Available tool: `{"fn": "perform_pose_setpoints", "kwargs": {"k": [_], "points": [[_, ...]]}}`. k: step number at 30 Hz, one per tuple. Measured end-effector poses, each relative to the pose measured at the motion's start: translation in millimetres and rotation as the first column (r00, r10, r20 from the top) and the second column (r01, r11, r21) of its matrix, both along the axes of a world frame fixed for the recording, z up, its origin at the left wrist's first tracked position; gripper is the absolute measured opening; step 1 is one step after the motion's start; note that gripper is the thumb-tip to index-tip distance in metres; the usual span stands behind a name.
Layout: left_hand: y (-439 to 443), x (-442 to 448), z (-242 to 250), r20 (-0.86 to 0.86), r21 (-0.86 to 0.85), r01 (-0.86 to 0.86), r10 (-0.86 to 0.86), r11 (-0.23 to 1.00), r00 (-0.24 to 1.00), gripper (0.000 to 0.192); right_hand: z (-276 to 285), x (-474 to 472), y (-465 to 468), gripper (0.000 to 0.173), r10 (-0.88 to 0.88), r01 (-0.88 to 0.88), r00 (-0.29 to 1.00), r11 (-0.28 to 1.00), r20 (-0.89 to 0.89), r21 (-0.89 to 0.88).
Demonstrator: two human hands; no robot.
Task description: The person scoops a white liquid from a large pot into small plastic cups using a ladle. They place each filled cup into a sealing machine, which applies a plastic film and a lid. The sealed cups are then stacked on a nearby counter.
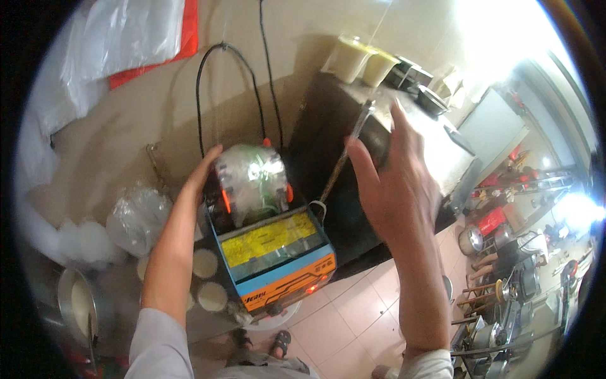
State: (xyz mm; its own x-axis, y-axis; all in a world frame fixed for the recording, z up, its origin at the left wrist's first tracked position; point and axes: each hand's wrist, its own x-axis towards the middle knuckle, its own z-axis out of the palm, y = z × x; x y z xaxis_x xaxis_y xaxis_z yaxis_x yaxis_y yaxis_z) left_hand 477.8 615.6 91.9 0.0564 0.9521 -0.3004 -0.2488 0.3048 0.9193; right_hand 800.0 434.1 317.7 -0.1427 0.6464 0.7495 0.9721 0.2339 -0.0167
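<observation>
Before me stands a blue and orange cup-sealing machine with a yellow label on its upper face and lit red lights in front. A roll of clear film with green print sits on its back part. My left hand reaches to the roll's left side, its fingers partly hidden; whether it grips anything is unclear. My right hand, slightly blurred, is raised to the right of the machine, empty, thumb and fingers apart. A slim metal rod slants up from the machine's right side, just left of this hand.
Several filled cups stand left of the machine, near a metal pot of pale liquid. A clear plastic bag lies behind. Two pale tubs sit on the dark cabinet. A black cable hangs from the wall. A person is far right.
</observation>
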Motion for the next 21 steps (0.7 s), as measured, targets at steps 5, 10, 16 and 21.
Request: {"fn": "perform_pose_setpoints", "kwargs": {"k": [5,10,16,21], "points": [[-4.4,4.1,9.5,0.009,0.064,0.008,-0.009,0.998,1.000,0.077,43.3,-12.8,71.2,0.045,-0.226,0.251,0.967,0.913,0.115,-0.321],[-18.9,11.1,25.8,0.015,0.028,0.017,-0.017,0.999,1.000,0.074,60.7,46.1,-10.1,0.035,-0.106,0.095,0.994,0.882,0.003,-0.462],[-17.5,9.8,20.0,-0.076,0.117,-0.050,0.059,0.992,0.995,0.064,-68.7,97.1,-105.3,0.025,-0.038,-0.069,0.852,0.981,-0.522,-0.184],[-10.5,7.3,11.9,-0.041,0.083,-0.079,0.082,0.993,0.996,0.069,-187.0,105.7,-158.9,0.028,-0.168,0.109,0.727,0.986,-0.666,-0.130]]}}
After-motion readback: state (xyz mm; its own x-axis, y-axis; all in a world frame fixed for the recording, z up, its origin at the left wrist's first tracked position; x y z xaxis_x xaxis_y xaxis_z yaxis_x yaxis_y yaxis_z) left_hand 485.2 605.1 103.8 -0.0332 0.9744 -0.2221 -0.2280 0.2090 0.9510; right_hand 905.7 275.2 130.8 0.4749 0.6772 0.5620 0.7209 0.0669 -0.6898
